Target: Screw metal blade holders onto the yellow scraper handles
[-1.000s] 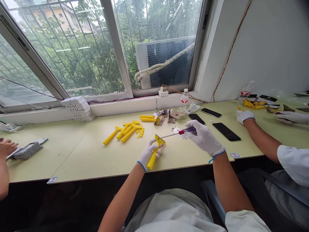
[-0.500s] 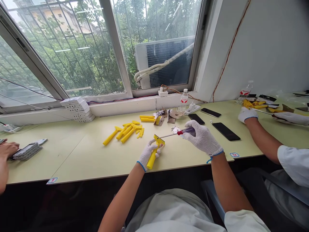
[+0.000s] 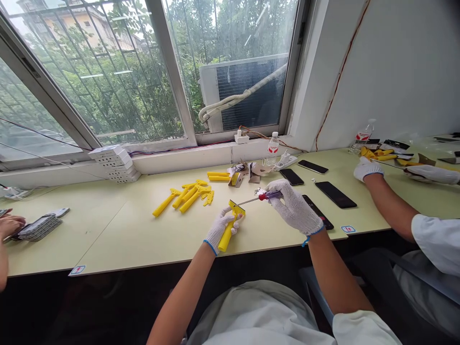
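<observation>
My left hand [image 3: 220, 229], in a white knit glove, is closed round a yellow scraper [image 3: 226, 235], its wide head pointing up and away from me. My right hand [image 3: 293, 208], gloved too, grips a screwdriver [image 3: 270, 195] with a red and purple see-through handle. The shaft runs left, and its tip is at the scraper's head; whether it sits in a screw is too small to tell. Several more yellow scraper handles [image 3: 190, 199] lie beyond my left hand, beside small yellow pieces [image 3: 208, 197]. Behind the screwdriver is a small pile of screws [image 3: 259, 191], partly hidden.
Several phones [image 3: 336, 195] lie to the right, one partly under my right hand. A water bottle [image 3: 273, 145], cardboard packaging [image 3: 254, 173] and a power strip stack [image 3: 115, 164] stand by the window. Co-workers' hands are at both sides; a gloved one [image 3: 367, 169] is at right.
My right hand and the screwdriver have shifted slightly left and down towards the scraper, uncovering a phone behind the wrist. My left hand stays with the scraper.
</observation>
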Demonstrator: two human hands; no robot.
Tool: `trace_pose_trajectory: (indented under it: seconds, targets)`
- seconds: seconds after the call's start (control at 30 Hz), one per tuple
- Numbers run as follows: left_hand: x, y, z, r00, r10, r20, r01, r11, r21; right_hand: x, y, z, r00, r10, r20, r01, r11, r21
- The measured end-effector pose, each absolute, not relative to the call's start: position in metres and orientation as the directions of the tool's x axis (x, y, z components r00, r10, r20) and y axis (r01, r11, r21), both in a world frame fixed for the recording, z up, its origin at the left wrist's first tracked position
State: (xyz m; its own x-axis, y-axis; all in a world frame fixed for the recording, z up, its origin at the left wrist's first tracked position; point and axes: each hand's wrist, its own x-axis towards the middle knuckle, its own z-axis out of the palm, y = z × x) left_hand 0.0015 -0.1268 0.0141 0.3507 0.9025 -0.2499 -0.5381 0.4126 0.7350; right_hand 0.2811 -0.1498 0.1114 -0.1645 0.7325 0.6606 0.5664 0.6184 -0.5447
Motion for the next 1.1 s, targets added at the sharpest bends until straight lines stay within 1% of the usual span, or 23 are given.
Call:
trace_pose_trajectory:
  seconds: [0.37, 0.7, 0.9, 1.1]
  targets:
    - [0.003, -0.128, 0.018, 0.341, 0.901, -0.267, -0.528, 0.419, 0.739, 0.279, -0.143, 0.111, -0.164, 0.674, 0.720, 0.449, 0.701, -0.554]
    - [0.004, -0.129, 0.019, 0.347, 0.902, -0.258, -0.519, 0.414, 0.748, 0.291, -0.139, 0.109, -0.058, 0.672, 0.738, 0.537, 0.644, -0.544]
    - [0.004, -0.130, 0.021, 0.342, 0.904, -0.258, -0.508, 0.409, 0.758, 0.292, -0.134, 0.107, -0.042, 0.667, 0.744, 0.570, 0.627, -0.530]
    - [0.004, -0.129, 0.018, 0.348, 0.901, -0.261, -0.511, 0.415, 0.753, 0.287, -0.129, 0.109, -0.032, 0.630, 0.776, 0.568, 0.650, -0.504]
